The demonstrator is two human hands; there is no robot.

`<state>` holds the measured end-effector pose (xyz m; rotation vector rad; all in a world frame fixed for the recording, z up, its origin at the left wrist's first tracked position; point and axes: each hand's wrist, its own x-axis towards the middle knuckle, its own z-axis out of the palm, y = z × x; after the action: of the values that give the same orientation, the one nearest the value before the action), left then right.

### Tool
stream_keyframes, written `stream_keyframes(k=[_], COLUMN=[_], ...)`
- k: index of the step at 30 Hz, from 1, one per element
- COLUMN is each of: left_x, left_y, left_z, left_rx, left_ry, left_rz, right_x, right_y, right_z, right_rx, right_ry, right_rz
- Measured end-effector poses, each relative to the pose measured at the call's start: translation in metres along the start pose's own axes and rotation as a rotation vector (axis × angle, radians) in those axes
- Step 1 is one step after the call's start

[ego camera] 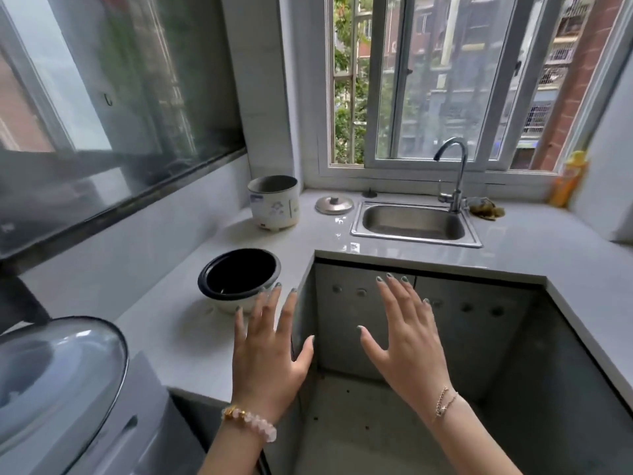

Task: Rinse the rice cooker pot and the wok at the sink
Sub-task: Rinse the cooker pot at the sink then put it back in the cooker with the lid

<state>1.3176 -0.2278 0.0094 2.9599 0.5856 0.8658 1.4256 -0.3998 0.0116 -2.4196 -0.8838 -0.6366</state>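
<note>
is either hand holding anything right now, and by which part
Nothing is held. The left hand and right hand are open, fingers spread; the rice cooker pot sits on the counter, ungripped.

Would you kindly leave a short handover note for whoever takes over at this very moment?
Left hand: open, fingers spread, holding nothing, by the rice cooker pot; whether it touches the pot is unclear.
Right hand: open, holding nothing, in the air in front of the counter.
Things: the pot stands upright on the left counter, apart from the sink. What looks like the wok is at the lower left edge.
Done: nothing visible; neither is in the sink and no water shows at the faucet.
Left: take the pot to the sink and rinse it, then the wok.
</note>
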Motion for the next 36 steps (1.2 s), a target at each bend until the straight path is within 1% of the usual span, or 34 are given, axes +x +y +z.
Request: stream_keyframes(k=[6, 9, 11, 13, 18, 20, 22, 24, 27, 29, 30, 32, 34, 36], left_x=[0.041, 0.061, 0.075, 0.086, 0.108, 0.113, 0.117, 0.121, 0.128, 0.132, 0.134, 0.138, 0.142, 0.146], left_y=[-0.024, -0.032, -0.036, -0.041, -0.053, -0.064, -0.081, -0.098, -0.121, -0.138, -0.147, -0.164, -0.179, -0.193], left_z=[0.056, 0.080, 0.092, 0.105, 0.126, 0.135, 0.142, 0.148, 0.155, 0.159, 0.162, 0.165, 0.168, 0.170], left_rx=[0.063, 0.061, -0.001, -0.095, -0.467, -0.593, -0.731, -0.887, -1.054, -1.138, -1.172, -1.265, -1.340, -1.373], left_ry=[-0.093, -0.155, -0.163, -0.153, 0.013, 0.016, 0.047, 0.111, 0.177, 0.212, 0.227, 0.274, 0.318, 0.318], left_rz=[-0.136, -0.272, -0.395, -0.525, -0.868, -1.014, -1.141, -1.243, -1.348, -1.410, -1.433, -1.466, -1.503, -1.519], right_x=[0.066, 0.101, 0.128, 0.155, 0.205, 0.214, 0.223, 0.231, 0.245, 0.253, 0.257, 0.264, 0.271, 0.278], right_y=[0.020, 0.031, 0.038, 0.044, 0.037, 0.028, 0.018, 0.009, -0.002, -0.006, -0.007, -0.010, -0.014, -0.019], right_z=[0.069, 0.102, 0.122, 0.140, 0.189, 0.209, 0.228, 0.248, 0.275, 0.290, 0.298, 0.311, 0.322, 0.330], right_rx=[0.057, 0.119, 0.186, 0.278, 0.527, 0.652, 0.811, 0.946, 1.120, 1.210, 1.238, 1.260, 1.250, 1.225], right_ry=[-0.147, -0.238, -0.298, -0.416, -0.618, -0.722, -0.842, -0.954, -1.084, -1.128, -1.134, -1.143, -1.165, -1.185], right_rz=[-0.092, -0.145, -0.176, -0.197, -0.181, -0.115, 0.021, 0.206, 0.545, 0.736, 0.798, 0.857, 0.871, 0.865])
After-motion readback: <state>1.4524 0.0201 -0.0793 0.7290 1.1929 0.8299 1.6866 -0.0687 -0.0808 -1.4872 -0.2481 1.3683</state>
